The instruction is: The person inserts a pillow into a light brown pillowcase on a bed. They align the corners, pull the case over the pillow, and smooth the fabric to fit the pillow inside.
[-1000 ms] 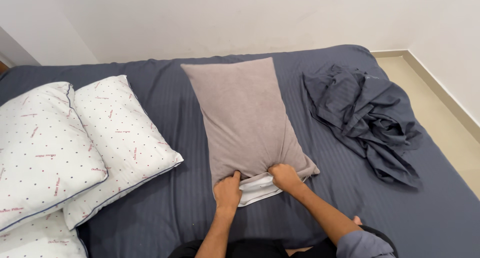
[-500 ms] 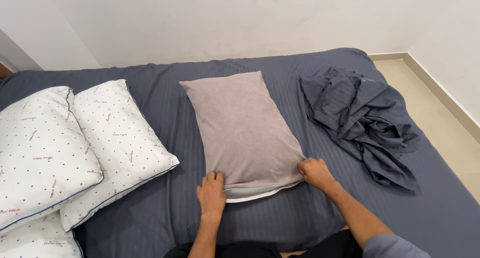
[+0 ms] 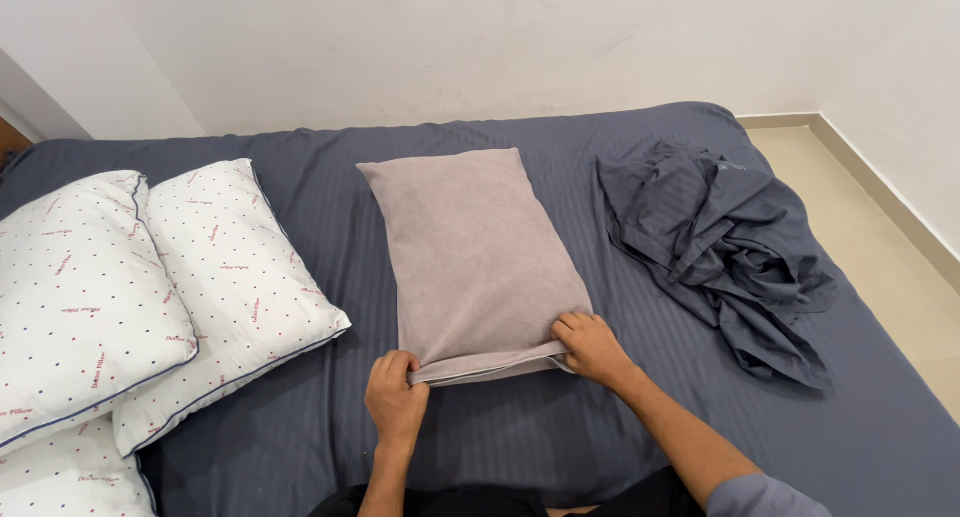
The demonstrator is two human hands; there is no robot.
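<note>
Taupe pillow, flat on bed, open end pinched.

On a bed covered by one dark blue striped sheet: one pillow in a taupe case at center; three white dotted pillows at left, two side by side and a third partly cut off at the near left corner; one crumpled dark blue cloth at right. Two hands are in view.
</note>
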